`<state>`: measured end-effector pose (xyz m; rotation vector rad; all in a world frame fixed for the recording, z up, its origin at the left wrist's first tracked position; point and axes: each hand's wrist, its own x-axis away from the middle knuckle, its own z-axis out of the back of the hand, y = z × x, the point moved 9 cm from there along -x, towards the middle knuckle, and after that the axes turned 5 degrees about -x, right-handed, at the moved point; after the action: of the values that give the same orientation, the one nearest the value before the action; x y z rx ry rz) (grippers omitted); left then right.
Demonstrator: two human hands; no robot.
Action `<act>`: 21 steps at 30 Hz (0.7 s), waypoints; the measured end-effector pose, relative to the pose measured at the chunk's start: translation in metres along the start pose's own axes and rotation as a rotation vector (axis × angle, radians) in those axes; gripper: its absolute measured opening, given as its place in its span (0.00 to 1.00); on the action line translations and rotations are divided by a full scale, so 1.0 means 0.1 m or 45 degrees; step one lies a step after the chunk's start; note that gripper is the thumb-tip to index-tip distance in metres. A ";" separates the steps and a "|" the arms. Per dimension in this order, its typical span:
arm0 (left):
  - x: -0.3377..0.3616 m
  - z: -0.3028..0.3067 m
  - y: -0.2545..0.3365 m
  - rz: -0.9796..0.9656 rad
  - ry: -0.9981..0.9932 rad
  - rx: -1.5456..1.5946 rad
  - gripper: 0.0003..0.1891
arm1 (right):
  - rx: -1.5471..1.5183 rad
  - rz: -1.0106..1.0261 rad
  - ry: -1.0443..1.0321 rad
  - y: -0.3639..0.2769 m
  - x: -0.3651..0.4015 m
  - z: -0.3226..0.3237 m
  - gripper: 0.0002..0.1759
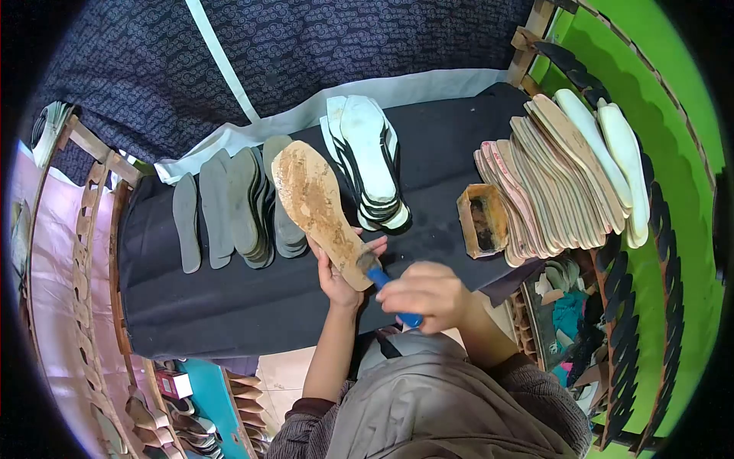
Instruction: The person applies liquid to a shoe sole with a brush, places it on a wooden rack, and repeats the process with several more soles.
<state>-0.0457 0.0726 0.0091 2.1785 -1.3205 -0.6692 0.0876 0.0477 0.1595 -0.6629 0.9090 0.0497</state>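
A tan insole (313, 199) with brown, patchy smears on its upper face lies tilted across my left hand (340, 279), whose fingers support its narrow end from beneath and at the edges. My right hand (428, 297) is closed around the blue handle of a brush (380, 278). The brush's head touches the insole near its lower end. Behind the insole, stacks of grey insoles (246, 203) lie to the left. A stack of white insoles with black edges (371, 153) lies just to the right.
An open box with dark residue (483, 220) stands on the black-covered table (206, 314). Right of it lies a long row of overlapping insoles (558, 176). Wooden racks flank both sides, holding black pieces (618, 321) at the right. A patterned curtain (367, 38) hangs behind.
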 end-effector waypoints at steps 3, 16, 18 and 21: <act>-0.01 0.02 0.03 -0.027 0.025 0.021 0.25 | -0.112 -0.064 -0.073 0.01 0.03 -0.03 0.18; -0.02 0.05 0.06 -0.088 0.082 0.051 0.25 | 0.087 -0.060 0.030 0.08 0.13 0.06 0.11; -0.01 0.04 0.07 -0.072 0.089 0.084 0.25 | 0.073 -0.043 -0.017 0.01 0.12 0.00 0.11; -0.02 0.07 0.04 -0.056 0.088 0.113 0.25 | -0.045 -0.096 -0.013 0.04 0.14 -0.01 0.11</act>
<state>-0.0541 0.0717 0.0065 2.2858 -1.2933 -0.5566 0.0945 0.0471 0.1463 -0.7287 0.8745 0.0017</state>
